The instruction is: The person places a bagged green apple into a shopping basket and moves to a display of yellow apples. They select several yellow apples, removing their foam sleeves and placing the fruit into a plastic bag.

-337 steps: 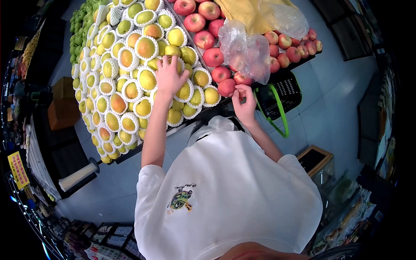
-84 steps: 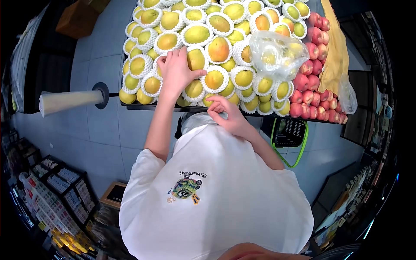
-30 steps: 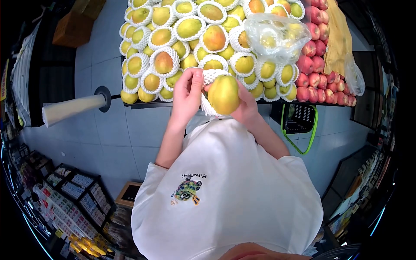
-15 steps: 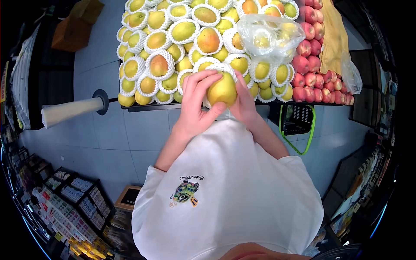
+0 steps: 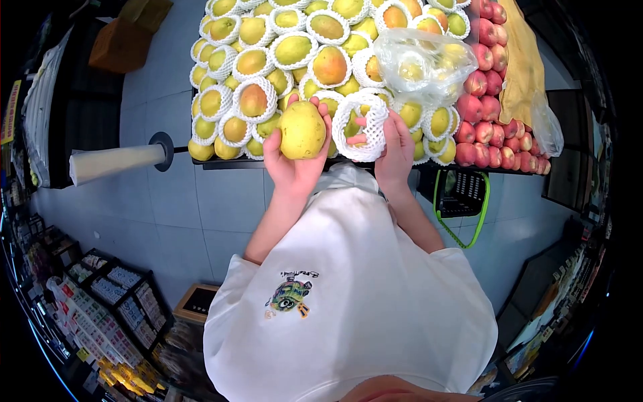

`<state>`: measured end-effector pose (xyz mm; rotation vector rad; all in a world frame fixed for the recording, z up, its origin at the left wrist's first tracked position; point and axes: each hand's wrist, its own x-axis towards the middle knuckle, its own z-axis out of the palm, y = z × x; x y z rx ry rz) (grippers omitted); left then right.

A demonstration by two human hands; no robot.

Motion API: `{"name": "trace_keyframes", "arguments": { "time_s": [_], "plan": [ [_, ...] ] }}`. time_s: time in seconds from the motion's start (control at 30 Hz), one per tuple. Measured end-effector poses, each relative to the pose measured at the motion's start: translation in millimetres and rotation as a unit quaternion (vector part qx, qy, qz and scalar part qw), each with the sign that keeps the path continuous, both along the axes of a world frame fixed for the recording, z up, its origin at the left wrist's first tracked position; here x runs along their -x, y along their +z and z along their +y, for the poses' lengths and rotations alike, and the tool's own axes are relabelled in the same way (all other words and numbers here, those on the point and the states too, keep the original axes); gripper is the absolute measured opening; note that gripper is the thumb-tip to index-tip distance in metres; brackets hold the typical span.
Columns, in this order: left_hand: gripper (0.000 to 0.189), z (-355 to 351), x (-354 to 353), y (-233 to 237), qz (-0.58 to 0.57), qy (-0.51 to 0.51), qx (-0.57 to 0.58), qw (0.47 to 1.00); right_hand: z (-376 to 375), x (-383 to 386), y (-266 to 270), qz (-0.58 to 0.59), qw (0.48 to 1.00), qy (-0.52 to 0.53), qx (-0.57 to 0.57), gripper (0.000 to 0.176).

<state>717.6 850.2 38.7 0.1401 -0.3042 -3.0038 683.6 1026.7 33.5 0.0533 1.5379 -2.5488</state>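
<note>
A bare yellow-green fruit (image 5: 303, 131) rests in my left hand (image 5: 295, 167), whose fingers curl around its back and sides. My right hand (image 5: 396, 155) grips a white foam net sleeve (image 5: 362, 127), with fingertips showing through its opening. Fruit and sleeve are apart, side by side at the front edge of the display. Behind both hands lie rows of similar fruits in white foam nets (image 5: 293, 51). A clear plastic bag (image 5: 425, 63) lies on top of them, behind my right hand.
Red apples (image 5: 481, 107) fill the display's right part, beside a yellow cloth (image 5: 521, 63). A black basket with a green handle (image 5: 462, 194) is below the edge. At the left, a roll of bags (image 5: 117, 164) sticks out. Shelves (image 5: 124, 295) stand lower left.
My hands have moved apart. The fruit has come out of its foam sleeve and gone left with my left hand, while the sleeve is now in my right hand.
</note>
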Motion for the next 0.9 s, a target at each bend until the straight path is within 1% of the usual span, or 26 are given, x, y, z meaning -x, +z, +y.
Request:
{"name": "trace_keyframes", "arguments": {
  "time_s": [0.03,0.07,0.13,0.2,0.33,0.43,0.47,0.5,0.57,0.63,0.73,0.8,0.83,0.87,0.9],
  "plan": [
    [0.068,-4,0,2,-0.003,-0.031,-0.101,0.994,7,2,-3,-0.004,1.000,0.001,0.003,0.043],
    [0.066,-6,0,5,-0.007,-0.063,-0.201,0.978,13,2,-4,-0.009,1.000,0.001,0.006,0.045],
    [0.066,-10,-1,2,-0.008,-0.064,-0.212,0.975,20,0,-6,-0.024,1.000,0.002,0.008,0.046],
    [0.065,-14,-2,-4,0.003,-0.087,-0.312,0.946,26,0,-11,-0.011,1.000,-0.005,-0.001,0.045],
    [0.062,-13,-6,-2,-0.012,-0.088,-0.319,0.944,30,-6,-9,-0.025,1.000,0.004,-0.003,0.045],
    [0.061,-11,-9,-2,-0.016,-0.083,-0.291,0.953,31,-5,-17,-0.001,0.999,0.025,-0.025,0.044],
    [0.061,-11,-10,-2,-0.051,-0.052,-0.177,0.982,30,-6,-19,-0.001,0.999,0.024,-0.024,0.044],
    [0.060,-11,-10,-2,-0.083,-0.020,-0.059,0.995,29,-8,-21,0.002,0.999,0.036,-0.014,0.045],
    [0.060,-13,-11,-1,-0.093,-0.022,-0.053,0.994,28,-7,-23,0.007,0.999,0.047,-0.005,0.045],
    [0.060,-13,-11,0,-0.107,-0.021,-0.048,0.993,26,-6,-24,0.019,0.998,0.063,-0.005,0.052],
    [0.061,-13,-11,3,-0.135,-0.015,-0.028,0.990,23,-3,-26,0.005,0.998,0.060,0.015,0.047],
    [0.059,-12,-15,-1,-0.130,0.004,0.072,0.989,20,0,-28,-0.005,0.998,0.061,0.018,0.047],
    [0.059,-13,-17,-3,-0.129,0.005,0.072,0.989,17,2,-29,-0.015,0.998,0.060,0.021,0.047],
    [0.059,-15,-18,-5,-0.135,0.005,0.113,0.984,12,6,-24,-0.013,0.998,0.061,0.021,0.047],
    [0.059,-17,-19,-7,-0.140,0.004,0.153,0.978,5,11,-17,-0.020,0.997,0.072,-0.030,0.048]
  ]
}}
